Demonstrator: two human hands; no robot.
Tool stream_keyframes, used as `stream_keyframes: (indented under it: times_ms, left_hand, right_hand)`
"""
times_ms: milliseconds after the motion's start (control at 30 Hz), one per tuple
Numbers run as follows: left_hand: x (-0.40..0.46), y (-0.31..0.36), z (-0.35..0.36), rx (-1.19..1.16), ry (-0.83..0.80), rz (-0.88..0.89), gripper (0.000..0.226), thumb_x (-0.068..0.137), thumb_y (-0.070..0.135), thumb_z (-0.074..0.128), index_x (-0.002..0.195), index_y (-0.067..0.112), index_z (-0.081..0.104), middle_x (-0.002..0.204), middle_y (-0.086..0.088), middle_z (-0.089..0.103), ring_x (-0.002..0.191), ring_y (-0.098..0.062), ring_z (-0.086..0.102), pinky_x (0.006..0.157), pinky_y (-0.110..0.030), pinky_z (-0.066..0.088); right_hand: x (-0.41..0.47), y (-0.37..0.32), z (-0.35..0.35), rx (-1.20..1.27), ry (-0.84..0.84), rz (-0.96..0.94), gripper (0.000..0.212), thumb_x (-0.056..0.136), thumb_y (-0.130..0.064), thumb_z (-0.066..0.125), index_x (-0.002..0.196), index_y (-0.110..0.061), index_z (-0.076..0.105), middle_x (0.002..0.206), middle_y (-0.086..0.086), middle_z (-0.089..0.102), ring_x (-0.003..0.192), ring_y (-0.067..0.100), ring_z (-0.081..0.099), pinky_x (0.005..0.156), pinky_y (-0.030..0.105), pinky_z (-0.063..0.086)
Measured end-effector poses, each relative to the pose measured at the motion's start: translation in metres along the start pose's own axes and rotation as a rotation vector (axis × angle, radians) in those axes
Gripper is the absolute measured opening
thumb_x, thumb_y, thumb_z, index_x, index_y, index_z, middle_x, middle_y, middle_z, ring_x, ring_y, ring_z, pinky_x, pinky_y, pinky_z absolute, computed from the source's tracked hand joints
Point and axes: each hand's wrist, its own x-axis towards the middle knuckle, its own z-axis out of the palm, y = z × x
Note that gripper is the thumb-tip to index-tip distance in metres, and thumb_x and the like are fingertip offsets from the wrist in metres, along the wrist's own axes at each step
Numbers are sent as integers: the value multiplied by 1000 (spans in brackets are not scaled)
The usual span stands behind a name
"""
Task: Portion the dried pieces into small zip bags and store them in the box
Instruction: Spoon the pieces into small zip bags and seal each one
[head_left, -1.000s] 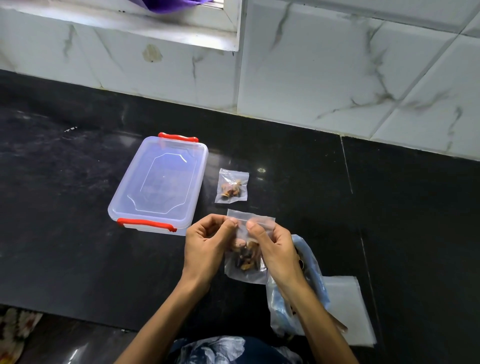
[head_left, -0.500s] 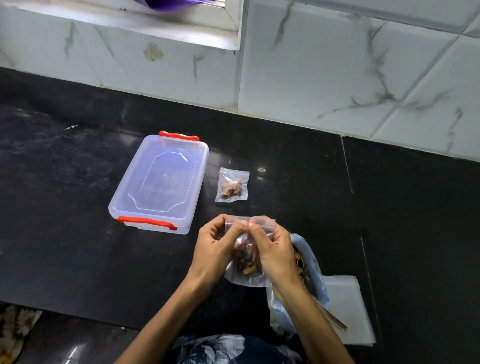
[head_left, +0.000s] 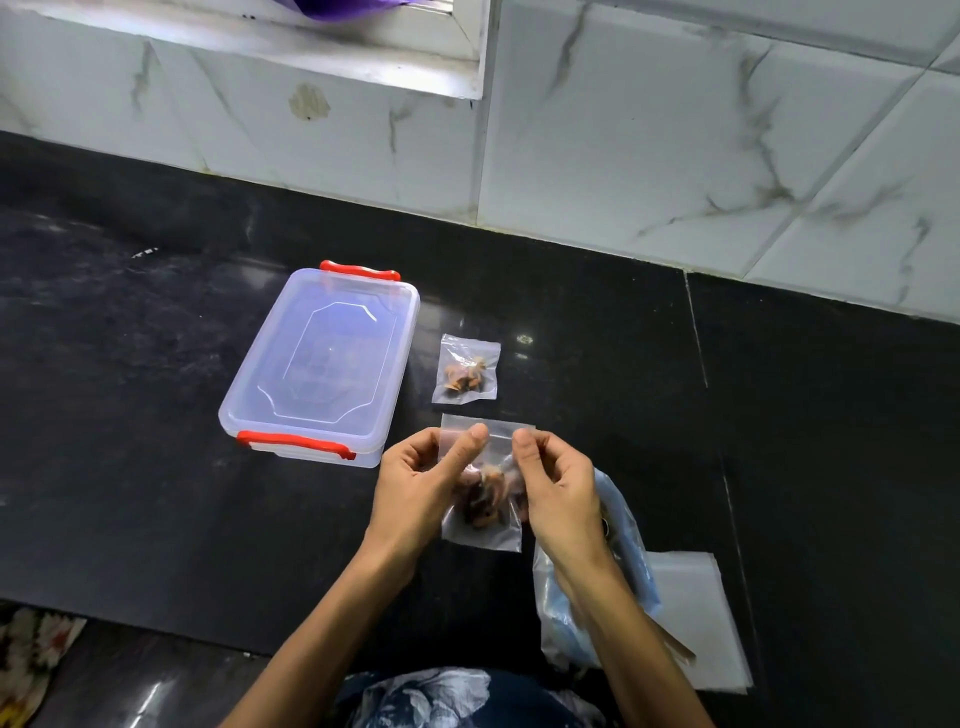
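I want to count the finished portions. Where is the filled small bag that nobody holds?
In the head view, the filled small bag lies flat on the black counter, just right of the clear box and beyond the bag held in both hands.

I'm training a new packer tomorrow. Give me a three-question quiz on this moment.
1. True or false: the box has its lid on.
2. How many filled small bags are visible? A) one B) two C) four
3. What does the left hand pinch together with the right hand?

Key: 1 true. 2 B: the held bag and the bag on the counter. 3 the held bag's top edge.
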Motion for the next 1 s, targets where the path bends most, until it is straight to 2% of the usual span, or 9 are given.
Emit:
stream_keyframes:
  times_ms: [167,267,400,500,600,633,700,833,1000]
  left_hand:
    - [0,0,4,3,30,53,19,89,11,60,70,10,58,59,7,61,57,-2,58,56,-17,48]
    - [3,1,3,-17,58,37,20,90,10,59,70,12,57,61,4,60,59,-6,57,61,-24,50]
    - [4,-4,2,-10,84,4,16,91,18,59,74,15,60,74,-6,63,71,-16,60,72,-40,52]
    - [4,-4,4,14,64,-9,13,92,22,56,83,14,60,80,-7,67,77,-20,64,73,-39,55]
    - [2,-1,7,69,-10,-63,27,86,39,56,91,12,60,82,-7,69,76,-19,66,76,-48,56]
    - [1,0,7,83,-26,-72,28,84,40,58,92,13,61,82,-7,70,75,-18,67,77,-51,56]
    - [1,0,7,98,-3,-50,11,87,28,61,87,17,63,80,-5,70,75,-18,68,76,-54,56]
    - [4,-1,5,97,70,-46,7,87,18,63,80,18,63,80,-5,69,76,-18,68,73,-50,57]
    - [9,-3,2,30,100,-90,8,84,20,66,79,14,67,75,-2,69,76,-17,66,73,-43,56]
  right_hand:
    - [1,2,-1,1,39,33,16,90,-31,59,89,-18,68,75,-2,69,71,11,65,62,26,53]
    - [-1,-2,-2,99,-2,97,17,90,-30,59,89,-15,68,74,5,70,65,16,66,52,28,54]
    - [1,-2,-1,129,4,135,12,89,-24,61,86,-14,68,83,13,72,73,26,71,59,32,59]
    - [3,1,1,100,12,109,12,90,-18,59,81,-14,67,74,10,70,68,23,67,60,30,58]
    - [6,3,1,39,25,86,13,90,-20,58,81,-17,67,76,6,70,76,24,68,72,38,58]
    - [6,4,1,32,26,84,13,90,-20,58,81,-18,67,79,7,71,79,25,69,75,40,58]
    - [7,4,0,31,19,75,12,91,-20,58,83,-18,67,81,9,70,79,24,68,74,40,58]
    - [5,1,1,95,-37,97,11,92,-18,56,86,-14,64,71,10,64,64,18,63,51,27,54]
    - [5,2,5,110,-47,115,21,93,-25,54,92,-7,65,73,10,64,67,18,63,55,29,54]
